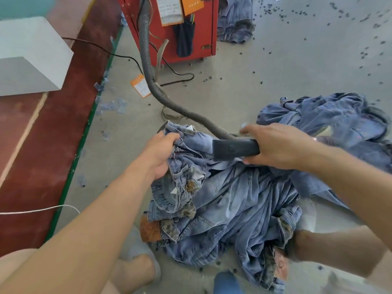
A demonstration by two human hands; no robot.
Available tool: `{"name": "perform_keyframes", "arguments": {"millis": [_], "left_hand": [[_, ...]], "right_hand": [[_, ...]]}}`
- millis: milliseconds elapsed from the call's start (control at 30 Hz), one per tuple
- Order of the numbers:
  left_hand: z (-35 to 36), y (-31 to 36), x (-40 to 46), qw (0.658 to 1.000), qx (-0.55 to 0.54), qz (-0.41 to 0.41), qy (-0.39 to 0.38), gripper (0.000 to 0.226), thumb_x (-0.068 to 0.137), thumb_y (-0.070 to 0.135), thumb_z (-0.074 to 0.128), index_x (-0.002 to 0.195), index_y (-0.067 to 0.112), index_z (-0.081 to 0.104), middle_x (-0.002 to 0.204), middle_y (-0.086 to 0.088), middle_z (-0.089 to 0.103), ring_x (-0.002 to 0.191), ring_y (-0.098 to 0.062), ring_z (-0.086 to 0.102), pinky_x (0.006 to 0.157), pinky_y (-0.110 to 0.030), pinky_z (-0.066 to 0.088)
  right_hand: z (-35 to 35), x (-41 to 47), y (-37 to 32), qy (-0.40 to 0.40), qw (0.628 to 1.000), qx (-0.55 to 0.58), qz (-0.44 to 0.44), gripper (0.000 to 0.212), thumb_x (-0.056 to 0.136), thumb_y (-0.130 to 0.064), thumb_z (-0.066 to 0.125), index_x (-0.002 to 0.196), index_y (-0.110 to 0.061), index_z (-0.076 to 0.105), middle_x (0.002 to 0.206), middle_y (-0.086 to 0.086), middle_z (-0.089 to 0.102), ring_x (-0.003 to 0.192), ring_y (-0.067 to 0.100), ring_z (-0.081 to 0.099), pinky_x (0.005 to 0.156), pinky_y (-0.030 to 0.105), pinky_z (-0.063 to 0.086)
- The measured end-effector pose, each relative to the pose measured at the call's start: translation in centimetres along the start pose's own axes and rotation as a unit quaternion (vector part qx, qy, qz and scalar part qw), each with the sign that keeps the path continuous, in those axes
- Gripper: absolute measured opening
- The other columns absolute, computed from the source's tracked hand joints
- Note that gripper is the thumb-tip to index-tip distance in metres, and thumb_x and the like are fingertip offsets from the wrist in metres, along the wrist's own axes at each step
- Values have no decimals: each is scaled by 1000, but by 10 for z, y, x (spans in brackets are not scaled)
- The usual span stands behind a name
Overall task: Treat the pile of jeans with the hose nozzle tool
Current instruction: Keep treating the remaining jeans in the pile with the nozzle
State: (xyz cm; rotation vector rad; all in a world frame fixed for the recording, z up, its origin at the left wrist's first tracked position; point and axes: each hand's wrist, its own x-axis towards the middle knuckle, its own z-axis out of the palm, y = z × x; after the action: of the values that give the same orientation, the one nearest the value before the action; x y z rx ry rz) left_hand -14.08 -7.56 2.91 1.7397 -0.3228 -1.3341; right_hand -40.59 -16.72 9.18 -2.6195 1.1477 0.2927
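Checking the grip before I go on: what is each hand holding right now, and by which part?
The left hand grips the jeans at the waistband. The right hand holds the black nozzle at its hose end.

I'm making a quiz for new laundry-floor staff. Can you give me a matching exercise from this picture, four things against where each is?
Things:
1. nozzle
2. hose
3. orange tag
4. left hand

Places:
A. lying on the floor left of the hose
B. held in the right hand
C. gripping the jeans at the waistband
D. running from the red machine to the nozzle

Pairs: 1-B, 2-D, 3-A, 4-C
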Motion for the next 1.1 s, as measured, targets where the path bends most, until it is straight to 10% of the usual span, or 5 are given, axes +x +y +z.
{"name": "perform_keyframes", "arguments": {"millis": [133, 267, 633, 867, 1100], "left_hand": [[13, -8, 2, 995, -96, 10, -6, 28, 107, 27, 56, 132, 16, 56, 117, -17, 74, 95, -35, 76, 71, -45, 64], [25, -29, 7, 991, -90, -95, 0, 41, 78, 35, 88, 98, 4, 69, 82, -6, 76, 73, -18, 75, 62, -35, 64], [34, -36, 42, 993, 73, -45, 87, 11, 105, 13, 52, 98, 15, 61, 83, -11, 66, 69, -24, 60, 54, -29, 51], [29, -38, 38, 983, -126, -120, -51, 29, 100, 30, 61, 111, 6, 73, 107, -20, 77, 93, -37, 76, 85, -53, 62], [40, -40, 56, 986, 111, -80, 91, 28, 83, -4, 75, 108, 0, 63, 97, -20, 74, 83, -34, 75, 79, -54, 64]], "right_hand": [[26, 19, -26, 213, 924, 266, 176, 31, 85, -47, 76, 95, -22, 60, 74, -7, 62, 64, 16, 57, 56, 31, 40], [25, 45, -27, 181, 856, 435, 211, 36, 83, -24, 77, 107, -11, 53, 83, 1, 57, 71, 20, 57, 54, 23, 42], [-58, 103, 14, 267, 945, 26, -189, 69, 96, -21, 68, 153, -12, 29, 128, 20, 57, 102, 33, 58, 85, 42, 47], [-11, 99, 73, 50, 975, -110, -184, 62, 94, -16, 60, 149, -28, 33, 116, 7, 60, 94, 32, 61, 82, 52, 53], [22, 85, 88, -1, 960, -126, -251, 47, 90, -47, 51, 136, -36, 50, 107, -7, 67, 94, 24, 69, 79, 38, 56]]}}
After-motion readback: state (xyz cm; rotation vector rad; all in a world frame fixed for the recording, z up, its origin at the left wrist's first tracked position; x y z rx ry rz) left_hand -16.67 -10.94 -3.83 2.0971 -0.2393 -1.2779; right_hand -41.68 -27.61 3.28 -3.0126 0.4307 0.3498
